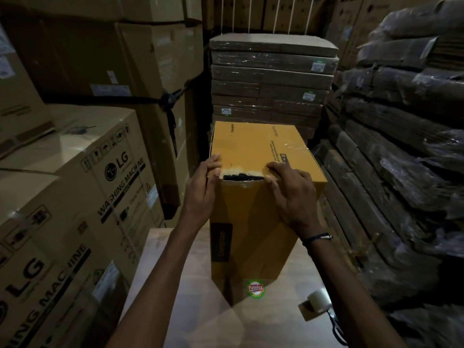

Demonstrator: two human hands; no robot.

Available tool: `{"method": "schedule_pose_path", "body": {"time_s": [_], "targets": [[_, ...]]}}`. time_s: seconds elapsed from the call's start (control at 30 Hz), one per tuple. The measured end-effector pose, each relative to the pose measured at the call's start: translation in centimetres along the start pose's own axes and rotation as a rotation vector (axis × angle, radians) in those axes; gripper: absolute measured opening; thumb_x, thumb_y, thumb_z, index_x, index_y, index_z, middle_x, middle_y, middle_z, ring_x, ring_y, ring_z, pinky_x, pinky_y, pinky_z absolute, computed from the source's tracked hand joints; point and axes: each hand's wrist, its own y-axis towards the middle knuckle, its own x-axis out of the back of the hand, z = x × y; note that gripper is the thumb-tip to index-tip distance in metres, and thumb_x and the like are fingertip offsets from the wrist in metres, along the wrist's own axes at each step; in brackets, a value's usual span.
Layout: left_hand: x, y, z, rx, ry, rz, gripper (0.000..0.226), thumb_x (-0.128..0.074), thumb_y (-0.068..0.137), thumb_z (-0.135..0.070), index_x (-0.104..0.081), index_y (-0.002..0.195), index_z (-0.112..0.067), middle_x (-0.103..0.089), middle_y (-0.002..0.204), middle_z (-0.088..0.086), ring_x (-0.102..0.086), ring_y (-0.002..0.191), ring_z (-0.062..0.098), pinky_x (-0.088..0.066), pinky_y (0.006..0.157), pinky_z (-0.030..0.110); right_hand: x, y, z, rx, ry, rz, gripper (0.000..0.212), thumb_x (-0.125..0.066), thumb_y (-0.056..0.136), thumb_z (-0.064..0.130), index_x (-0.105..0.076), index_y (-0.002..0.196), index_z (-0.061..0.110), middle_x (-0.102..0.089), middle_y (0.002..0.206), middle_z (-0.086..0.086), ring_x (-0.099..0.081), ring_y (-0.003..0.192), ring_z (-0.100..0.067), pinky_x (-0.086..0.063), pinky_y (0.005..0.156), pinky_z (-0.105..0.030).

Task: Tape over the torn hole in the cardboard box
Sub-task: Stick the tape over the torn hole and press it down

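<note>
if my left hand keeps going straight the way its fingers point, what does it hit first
Probably nothing new: the left hand already touches the cardboard box beside the torn hole; it would slide along the top left edge.

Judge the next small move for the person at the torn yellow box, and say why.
Probably the right hand should fetch the tape roll. The torn hole on the cardboard box is still uncovered, both hands flank it, the left hand included, and neither holds tape.

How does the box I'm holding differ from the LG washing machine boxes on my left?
The yellow box is narrower and brighter; the LG boxes are broader and paler brown. The yellow box has a torn hole at its top edge; the LG boxes show none. Both are printed cardboard.
</note>
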Motion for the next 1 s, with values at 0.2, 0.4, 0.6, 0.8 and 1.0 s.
{"method": "schedule_pose_path", "body": {"time_s": [0.2,0.4,0.6,0.8,1.0], "targets": [[0.9,-0.1,0.4,-0.028,0.003,0.049,0.071,-0.054,0.096,-0.065,-0.050,0.149,-0.018,-0.052,0.146,-0.021,-0.046,0.140,-0.004,-0.054,0.108,0.045,0.2,0.2,-0.7,0.057,-0.057,0.055,0.047,-0.054,0.106,0.047,-0.063,0.139,0.015,-0.073,0.133,-0.005,-0.070,0.116,-0.021,-0.039,0.104,-0.030],[2.3,0.2,0.2,-0.019,0.041,0.151,0.068,-0.057,0.092,-0.066,-0.050,0.148,-0.029,-0.050,0.151,-0.018,-0.045,0.140,-0.002,-0.055,0.107,0.037,1.0,0.3,-0.5,0.080,-0.030,0.063,0.042,-0.059,0.103,0.041,-0.065,0.137,0.017,-0.073,0.133,-0.004,-0.066,0.118,-0.019,-0.043,0.100,-0.032],[3.0,0.4,-0.2,-0.004,0.039,0.230,0.055,-0.066,0.099,-0.026,-0.049,0.151,-0.020,-0.049,0.156,-0.009,-0.043,0.146,0.012,-0.051,0.112,0.037,1.8,0.4,-1.0,0.082,-0.013,0.205,0.040,-0.059,0.107,0.037,-0.062,0.144,0.023,-0.061,0.152,0.005,-0.059,0.135,-0.021,-0.041,0.111,-0.034],[3.3,0.2,-0.8,0.047,-0.019,0.270,0.056,-0.063,0.101,-0.012,-0.046,0.154,-0.022,-0.047,0.154,-0.020,-0.038,0.149,0.006,-0.043,0.119,0.038,2.8,0.4,-1.2,0.086,0.039,0.286,0.043,-0.057,0.109,0.035,-0.056,0.151,0.027,-0.053,0.159,0.009,-0.051,0.144,-0.017,-0.040,0.120,-0.040],[2.6,-0.8,-0.8,0.086,-0.048,0.231,0.068,-0.074,0.094,-0.033,-0.041,0.154,-0.035,-0.042,0.155,-0.022,-0.039,0.145,0.006,-0.049,0.112,0.032,2.8,-0.4,-0.2,0.014,0.102,0.232,0.065,-0.080,0.089,0.051,-0.060,0.146,0.026,-0.058,0.153,0.011,-0.044,0.139,-0.001,-0.034,0.121,-0.035]]}}
